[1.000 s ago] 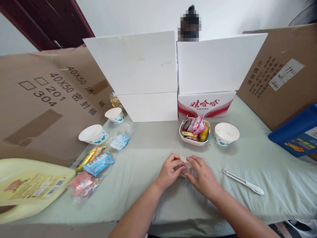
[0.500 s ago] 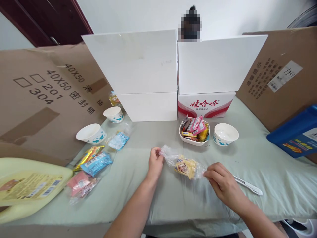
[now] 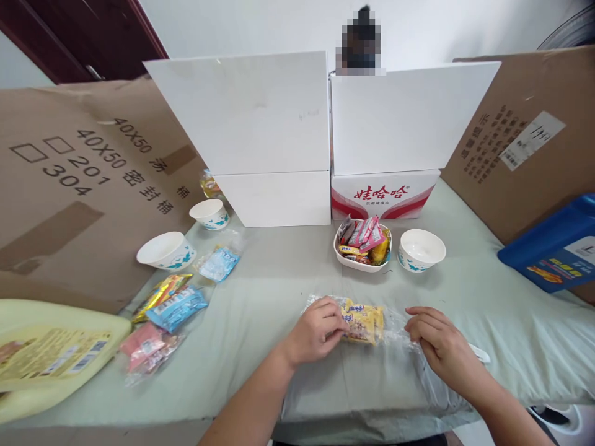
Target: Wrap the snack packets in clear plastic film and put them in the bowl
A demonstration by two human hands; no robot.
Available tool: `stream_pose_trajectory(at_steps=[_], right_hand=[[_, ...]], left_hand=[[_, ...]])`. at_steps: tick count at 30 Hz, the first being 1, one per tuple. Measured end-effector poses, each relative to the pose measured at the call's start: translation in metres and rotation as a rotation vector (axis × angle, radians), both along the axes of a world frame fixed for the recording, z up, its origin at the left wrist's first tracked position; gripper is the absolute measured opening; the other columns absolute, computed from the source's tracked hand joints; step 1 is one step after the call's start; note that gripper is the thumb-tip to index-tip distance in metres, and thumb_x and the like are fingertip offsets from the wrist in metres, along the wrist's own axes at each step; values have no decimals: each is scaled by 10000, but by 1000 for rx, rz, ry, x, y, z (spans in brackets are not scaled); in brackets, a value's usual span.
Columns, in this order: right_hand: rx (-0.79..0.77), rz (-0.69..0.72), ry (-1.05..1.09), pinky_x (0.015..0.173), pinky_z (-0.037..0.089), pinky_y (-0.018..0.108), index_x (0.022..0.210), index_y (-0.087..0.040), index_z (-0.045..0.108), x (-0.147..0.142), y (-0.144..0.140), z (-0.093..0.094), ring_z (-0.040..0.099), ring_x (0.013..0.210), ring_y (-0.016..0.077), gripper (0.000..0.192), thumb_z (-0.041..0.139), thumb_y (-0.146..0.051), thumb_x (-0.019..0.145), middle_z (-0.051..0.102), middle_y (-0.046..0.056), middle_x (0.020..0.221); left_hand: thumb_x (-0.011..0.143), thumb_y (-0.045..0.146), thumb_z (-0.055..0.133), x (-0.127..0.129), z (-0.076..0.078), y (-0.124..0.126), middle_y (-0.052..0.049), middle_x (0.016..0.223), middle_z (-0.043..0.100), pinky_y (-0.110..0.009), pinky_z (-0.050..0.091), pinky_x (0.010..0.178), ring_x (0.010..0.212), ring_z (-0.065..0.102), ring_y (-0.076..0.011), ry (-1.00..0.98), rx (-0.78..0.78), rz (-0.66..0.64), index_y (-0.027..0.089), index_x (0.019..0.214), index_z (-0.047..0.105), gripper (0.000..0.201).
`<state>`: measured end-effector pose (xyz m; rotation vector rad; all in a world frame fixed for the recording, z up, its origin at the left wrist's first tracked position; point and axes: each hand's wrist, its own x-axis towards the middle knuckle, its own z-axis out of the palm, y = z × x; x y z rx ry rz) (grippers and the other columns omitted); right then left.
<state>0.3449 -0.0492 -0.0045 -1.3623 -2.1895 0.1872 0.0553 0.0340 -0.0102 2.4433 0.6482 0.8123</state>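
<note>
In front of me a clear plastic bag (image 3: 394,331) lies on the cloth-covered table, with yellow snack packets (image 3: 365,322) inside it. My left hand (image 3: 318,328) is closed on the bag at the packets' left edge, fingers pinched together. At the bag's right end, my right hand (image 3: 439,341) pinches the thin plastic between thumb and fingers. Partly covered by that hand, a white-handled knife (image 3: 480,354) lies on the cloth. Beyond the bag stands a white dish (image 3: 363,266) heaped with pink, yellow and brown wrapped snacks.
Right of the dish is a white paper bowl (image 3: 421,251); two more bowls (image 3: 166,251) stand at left. Bagged snacks (image 3: 177,308) lie by a pale yellow jug (image 3: 56,356). White boxes (image 3: 274,198), cardboard panels (image 3: 83,186) and a blue bottle (image 3: 555,244) border the table. A person is behind the boxes.
My left hand has moved right, from the bag's left end onto the packets. The bag now lies flatter, its packets spread out. My right hand has shifted slightly right with its end.
</note>
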Motion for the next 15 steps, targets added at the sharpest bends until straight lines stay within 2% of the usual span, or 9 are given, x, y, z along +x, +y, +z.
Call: stream_pose_trajectory(at_steps=[3,5,6,8,11,13,15], right_hand=[[-85,-6,-37,820,515,380,718,-227,526,5,-2,-5,603,1088,223,291,341,-24,814,654,24,782],[-104,-14,-65,822,512,395,728,-226,548,8,-2,-6,604,1076,230,307,342,-1,764,664,27,805],[-97,-19,-68,833,507,403,754,-227,561,8,-3,-4,600,1076,233,318,345,6,747,671,29,833],[-56,-18,-32,867,493,411,832,-228,577,3,-5,3,587,1088,233,330,355,5,755,678,37,911],[-53,48,98,868,489,362,952,-220,568,-21,-12,17,594,1050,206,292,369,-39,837,664,65,999],[-185,124,123,800,497,303,1000,-219,566,-42,-17,22,624,936,174,268,372,-79,880,659,61,972],[-356,158,44,726,494,277,996,-229,581,-60,-19,19,635,821,159,232,397,-122,904,657,34,904]], left_hand=[[848,253,606,-8,9,-7,-35,862,707,-284,494,809,827,643,-166,130,-263,-316,227,793,716,126],[811,288,671,-10,9,-11,-2,795,718,-229,497,699,722,657,-144,285,-396,-420,237,842,729,83],[801,276,683,-10,8,-13,10,770,717,-213,487,656,694,656,-139,345,-415,-402,239,867,729,88],[811,196,649,-7,5,-15,15,787,716,-206,472,647,708,656,-140,388,-370,-280,233,885,716,107],[826,85,562,-2,0,-14,-6,852,699,-228,472,718,792,647,-150,319,-232,-123,203,873,674,170],[814,91,590,1,-3,-13,-20,896,676,-258,478,756,847,630,-169,272,-163,-30,198,894,642,144],[772,120,669,4,-5,-12,-39,985,648,-303,487,813,938,604,-202,248,-119,70,203,947,614,202]])
